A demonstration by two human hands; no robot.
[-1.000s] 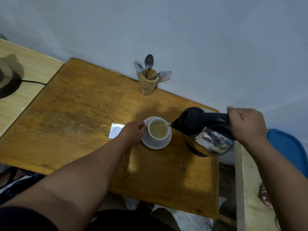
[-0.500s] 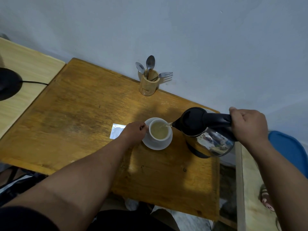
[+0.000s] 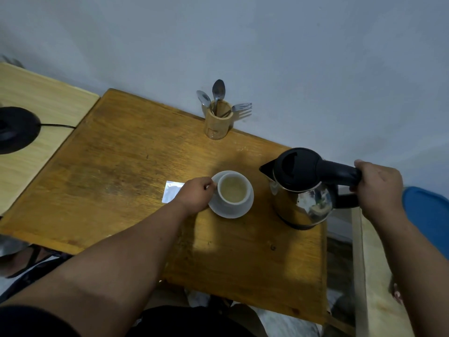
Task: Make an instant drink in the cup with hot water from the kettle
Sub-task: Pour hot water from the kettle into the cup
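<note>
A white cup (image 3: 233, 190) stands on a white saucer (image 3: 240, 211) in the middle of the wooden table (image 3: 116, 171). The cup holds pale yellowish liquid. My left hand (image 3: 196, 197) rests at the cup's left side, its fingers closed at the handle. A steel kettle (image 3: 301, 195) with a black lid is upright to the right of the cup, its spout pointing left, apart from the cup. My right hand (image 3: 377, 188) grips its black handle. A silver sachet (image 3: 171, 194) lies flat just left of my left hand, partly hidden by it.
A wooden holder (image 3: 218, 122) with spoons and a fork stands at the table's far edge by the wall. The black kettle base (image 3: 15, 128) with its cord sits on a paler table at left. A blue object (image 3: 427, 215) is at far right.
The kettle has tipped back upright and moved right, away from the cup; the stream of water has stopped. My left hand stays at the cup.
</note>
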